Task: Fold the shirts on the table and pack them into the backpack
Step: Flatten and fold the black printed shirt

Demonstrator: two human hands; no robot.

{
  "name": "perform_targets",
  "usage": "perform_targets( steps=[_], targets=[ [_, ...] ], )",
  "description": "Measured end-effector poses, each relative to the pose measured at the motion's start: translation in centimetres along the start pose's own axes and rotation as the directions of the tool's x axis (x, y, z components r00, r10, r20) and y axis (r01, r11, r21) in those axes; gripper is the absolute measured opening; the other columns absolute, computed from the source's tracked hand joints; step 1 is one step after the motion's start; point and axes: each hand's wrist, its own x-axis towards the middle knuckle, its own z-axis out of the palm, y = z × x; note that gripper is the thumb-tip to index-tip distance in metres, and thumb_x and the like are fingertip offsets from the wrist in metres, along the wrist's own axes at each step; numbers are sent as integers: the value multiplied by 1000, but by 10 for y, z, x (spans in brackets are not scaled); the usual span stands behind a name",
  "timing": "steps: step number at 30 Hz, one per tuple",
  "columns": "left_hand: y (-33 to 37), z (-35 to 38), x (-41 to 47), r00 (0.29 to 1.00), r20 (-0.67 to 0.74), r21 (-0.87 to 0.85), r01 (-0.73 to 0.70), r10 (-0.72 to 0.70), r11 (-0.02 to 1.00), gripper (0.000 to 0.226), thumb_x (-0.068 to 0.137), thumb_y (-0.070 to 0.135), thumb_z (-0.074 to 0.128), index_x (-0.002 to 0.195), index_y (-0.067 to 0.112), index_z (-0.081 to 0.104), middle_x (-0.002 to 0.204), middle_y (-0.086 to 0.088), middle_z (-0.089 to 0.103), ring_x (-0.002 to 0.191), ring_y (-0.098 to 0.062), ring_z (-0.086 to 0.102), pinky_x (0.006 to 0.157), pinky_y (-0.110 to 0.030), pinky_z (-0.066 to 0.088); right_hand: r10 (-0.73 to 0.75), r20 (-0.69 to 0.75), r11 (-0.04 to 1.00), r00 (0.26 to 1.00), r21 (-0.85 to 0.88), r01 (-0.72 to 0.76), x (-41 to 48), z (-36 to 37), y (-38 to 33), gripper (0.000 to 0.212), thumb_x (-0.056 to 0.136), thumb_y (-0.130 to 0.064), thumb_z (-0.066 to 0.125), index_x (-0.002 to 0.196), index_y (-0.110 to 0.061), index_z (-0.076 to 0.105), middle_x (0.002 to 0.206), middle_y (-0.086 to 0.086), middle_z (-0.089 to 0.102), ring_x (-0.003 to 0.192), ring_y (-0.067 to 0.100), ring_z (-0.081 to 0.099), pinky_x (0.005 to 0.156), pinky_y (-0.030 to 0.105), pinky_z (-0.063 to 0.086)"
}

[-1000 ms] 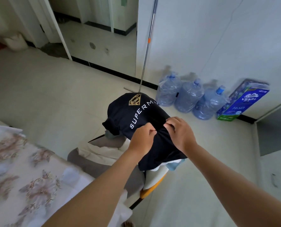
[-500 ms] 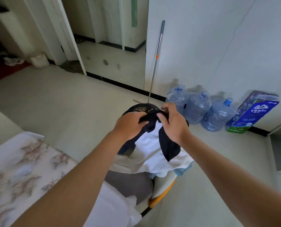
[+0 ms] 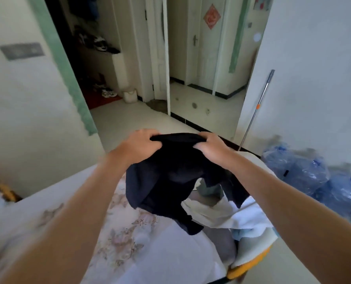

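Two grips: left hand (image 3: 138,143), right hand (image 3: 209,146), both clenched on upper edge of black fabric shirt (image 3: 170,181). Shirt hangs bunched above floral-clothed counter (image 3: 129,242). Likely light, soft, floppy; take hold at shoulders, spread flat.

Black shirt (image 3: 170,181) gripped in my left hand (image 3: 137,144) and right hand (image 3: 209,146): soft matt cloth, no sheen, hanging in limp folds. Under it, the tablecloth (image 3: 129,242) is smooth pale fabric with a faded floral print. The white garment (image 3: 221,214) beside it is matt, creased cloth. The water jugs (image 3: 305,173) are translucent blue plastic, glossy. The mop pole (image 3: 256,111) is bare metal, dully shining. The floor tiles (image 3: 129,119) are smooth, faintly glossy.
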Motion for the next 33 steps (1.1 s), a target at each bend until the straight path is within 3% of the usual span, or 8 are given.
perform_targets(
  steps=[5, 10, 16, 18, 21, 23, 28, 33],
  targets=[
    [-96, -69, -88, 944, 158, 122, 274, -291, 954, 34, 68, 37, 58, 88, 11, 66, 95, -11, 67, 91, -28, 62, 84, -42, 48, 46, 386, 995, 921, -96, -9, -18, 102, -56, 26, 84, -22, 64, 109, -21, 64, 107, 3, 67, 97, 20, 65, 77, 31, 51],
    [-223, -58, -163, 910, 27, 171, 404, -414, 899, 16, 90, 36, 64, 77, 26, 59, 89, 2, 63, 89, -23, 61, 77, -34, 47, -21, 404, 927, 915, -336, 169, -34, 214, -65, 13, 82, -19, 59, 84, -31, 63, 89, -8, 64, 88, 17, 61, 67, 22, 45],
    [-296, -20, -221, 894, -155, 228, 446, -420, 866, 57, 85, 30, 68, 137, 36, 46, 132, -6, 41, 123, -31, 43, 97, -42, 45, 53, 409, 909, 911, -397, 125, -37, 314, -62, 25, 89, -32, 55, 98, -11, 65, 84, 0, 67, 79, 26, 68, 61, 30, 48],
    [-302, -12, -220, 931, -31, -13, 363, -364, 932, 74, 83, 25, 70, 144, 45, 32, 139, 0, 34, 123, -25, 44, 98, -43, 47, 121, 553, 958, 824, -283, 49, -38, 338, -71, 30, 91, -38, 61, 101, -9, 66, 88, 5, 70, 78, 24, 70, 60, 32, 54],
    [-315, -3, -219, 938, 21, -236, 340, -345, 910, 51, 80, 7, 63, 114, 44, 62, 125, 7, 59, 105, -13, 60, 91, -42, 53, 164, 855, 986, 492, -125, -111, -37, 364, -81, 33, 100, -32, 59, 122, -9, 63, 113, 12, 71, 89, 27, 72, 61, 35, 58],
    [-333, -1, -228, 899, 59, -107, 439, -435, 892, 43, 81, -3, 55, 87, 36, 71, 107, 3, 71, 93, -17, 65, 88, -38, 54, 159, 870, 982, 467, -189, 17, -24, 379, -74, 33, 101, -31, 56, 130, -14, 60, 122, 4, 68, 90, 22, 74, 63, 36, 61],
    [-397, 10, -285, 651, 216, 340, 649, -728, 681, 31, 84, 2, 55, 84, 29, 70, 116, 1, 67, 102, -22, 62, 96, -34, 50, 159, 757, 853, 634, -429, 298, 13, 407, -34, 26, 99, -26, 49, 117, -34, 65, 125, -12, 63, 112, 19, 65, 96, 43, 54],
    [-409, 43, -301, 566, 84, 122, 811, -820, 573, 48, 93, 25, 55, 140, 32, 47, 144, -4, 41, 136, -30, 36, 106, -42, 41, 309, 835, 770, 456, -501, 395, -6, 433, 8, 60, 78, -50, 72, 133, -33, 57, 136, -10, 54, 121, 14, 54, 103, 32, 45]
  ],
)
